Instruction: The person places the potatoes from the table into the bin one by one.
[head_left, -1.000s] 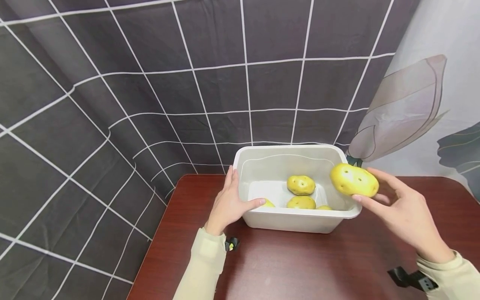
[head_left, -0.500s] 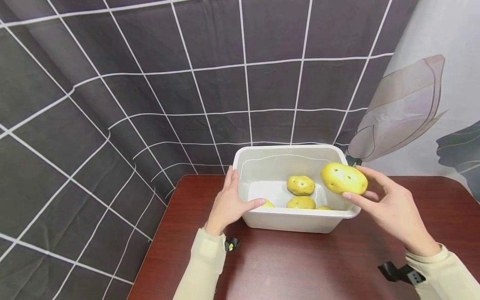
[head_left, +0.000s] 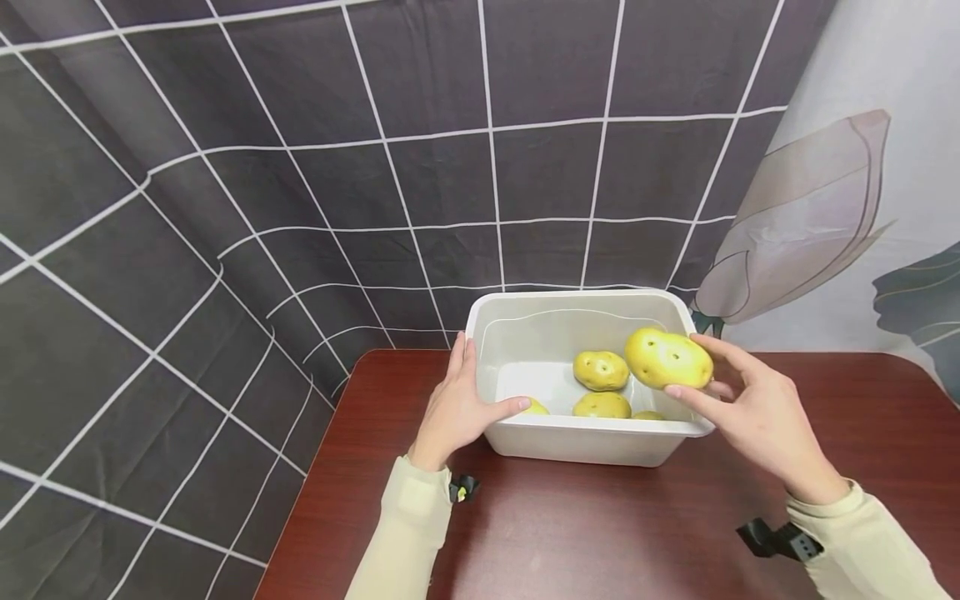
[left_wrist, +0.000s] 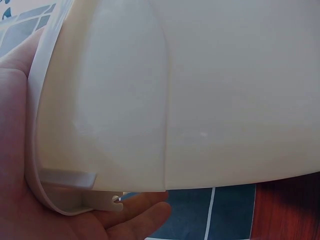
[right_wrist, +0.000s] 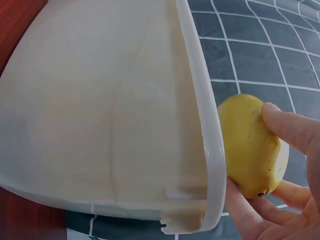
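A white plastic bin (head_left: pixel 592 440) stands on the table with several yellow potatoes inside, among them a dark-spotted potato (head_left: pixel 602 370) near the middle and a front potato (head_left: pixel 603 406) partly hidden by the rim. My left hand (head_left: pixel 454 412) holds the bin's left front corner, thumb over the front rim and fingers along the left side. Over the bin's right end, my right hand (head_left: pixel 761 417) grips a larger yellow potato (head_left: pixel 667 358) between thumb and fingers. In the right wrist view this potato (right_wrist: pixel 252 145) appears beyond the bin's rim (right_wrist: pixel 207 125).
The bin sits on a reddish-brown wooden table (head_left: pixel 570 533). Behind and to the left hangs a dark curtain (head_left: pixel 547 175) with a white grid. A pale curtain (head_left: pixel 915 67) with a large leaf or petal print hangs at the right.
My right hand has moved left with the potato, from the bin's right rim to over its right end. The left hand and the bin stay in place.
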